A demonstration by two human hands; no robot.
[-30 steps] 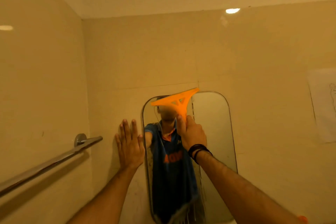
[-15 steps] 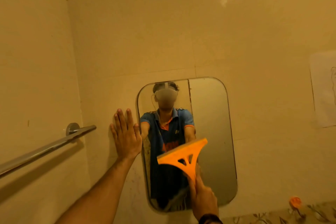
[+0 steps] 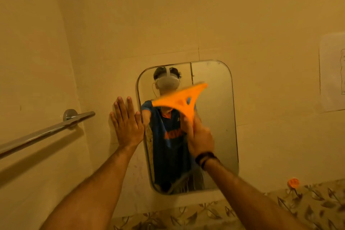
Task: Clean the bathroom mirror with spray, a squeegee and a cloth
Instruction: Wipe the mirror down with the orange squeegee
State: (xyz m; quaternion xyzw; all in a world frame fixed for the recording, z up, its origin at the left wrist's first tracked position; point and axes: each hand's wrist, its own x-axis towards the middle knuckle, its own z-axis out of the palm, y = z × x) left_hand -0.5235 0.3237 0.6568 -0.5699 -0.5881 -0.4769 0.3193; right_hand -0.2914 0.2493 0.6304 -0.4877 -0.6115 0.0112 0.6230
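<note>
A rounded rectangular mirror (image 3: 214,117) hangs on the tiled wall and reflects a person in a blue shirt. My right hand (image 3: 199,136) grips the handle of an orange squeegee (image 3: 179,99), whose blade lies tilted across the upper middle of the glass and looks motion-blurred. My left hand (image 3: 127,123) presses flat on the wall just left of the mirror's edge, fingers straight and pointing up. No spray bottle or cloth shows.
A chrome towel bar (image 3: 46,132) juts from the left wall. An orange cap (image 3: 293,182) sits at the lower right above a band of leaf-patterned tiles (image 3: 317,205). A paper sheet (image 3: 332,73) is stuck on the wall at the right.
The squeegee went from the top of the mirror down to its lower part, and has now come back up to the upper middle. My left hand has stayed on the wall.
</note>
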